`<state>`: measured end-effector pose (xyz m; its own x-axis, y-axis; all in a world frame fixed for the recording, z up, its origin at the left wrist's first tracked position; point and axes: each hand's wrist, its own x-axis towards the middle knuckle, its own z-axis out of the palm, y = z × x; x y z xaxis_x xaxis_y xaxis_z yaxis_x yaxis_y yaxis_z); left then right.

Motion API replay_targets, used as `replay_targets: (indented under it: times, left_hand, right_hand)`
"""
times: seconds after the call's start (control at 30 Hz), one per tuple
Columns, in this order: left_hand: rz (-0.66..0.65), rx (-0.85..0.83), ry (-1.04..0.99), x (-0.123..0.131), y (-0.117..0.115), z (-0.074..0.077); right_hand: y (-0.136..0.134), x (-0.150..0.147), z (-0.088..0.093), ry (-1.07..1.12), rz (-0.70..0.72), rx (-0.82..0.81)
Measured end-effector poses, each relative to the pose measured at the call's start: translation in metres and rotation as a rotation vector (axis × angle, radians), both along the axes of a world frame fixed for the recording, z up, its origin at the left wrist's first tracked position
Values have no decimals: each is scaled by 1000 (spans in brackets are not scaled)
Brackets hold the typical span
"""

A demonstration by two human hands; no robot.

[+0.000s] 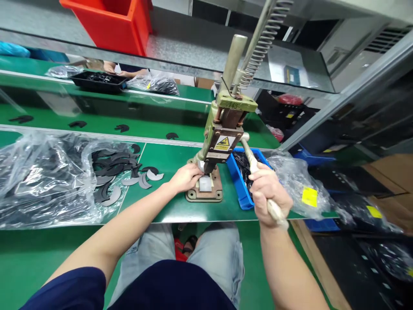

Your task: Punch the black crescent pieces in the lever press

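A green hand press with a warning label stands upright on the green bench. My right hand is wrapped round its lever handle, which slants down toward me. At the press base, my left hand has its fingers pressed together beside the lower end of the ram. Whatever those fingers hold is hidden. A pale block sits on the base just under the ram. Left of that hand lie several curved dark and grey flat pieces, some spilling from a clear plastic bag.
Right of the press is a blue bin of small black parts, beside a plastic bag with a yellow label. Spaced dark pieces lie on a green strip behind. An orange-red bin is on the shelf above; another person's hands show beyond.
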<state>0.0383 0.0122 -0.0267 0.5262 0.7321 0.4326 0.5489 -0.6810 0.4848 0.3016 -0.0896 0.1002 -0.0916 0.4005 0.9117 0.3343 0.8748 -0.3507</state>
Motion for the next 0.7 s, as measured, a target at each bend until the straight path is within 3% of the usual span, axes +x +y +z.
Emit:
replay_targets:
  times: [0.1, 0.2, 0.3, 0.4, 0.57, 0.7]
  left_hand:
    - [18, -11, 5, -1, -7, 3]
    - [42, -16, 22, -16, -19, 5]
    - [146, -14, 100, -53, -34, 5]
    - [321, -22, 252, -108, -41, 5]
    - [528, -82, 508, -184, -24, 10]
    - [497, -222, 640, -199, 2, 15]
  right_hand:
    - [-4, -2, -25, 46, -62, 24]
    - [-2, -7, -32, 134, -123, 52]
    - [-1, -12, -32, 175, -141, 51]
    - [-1, -14, -33, 205, -144, 43]
    - [-1, -17, -35, 262, -159, 46]
    - [-2, -16, -34, 245, -153, 35]
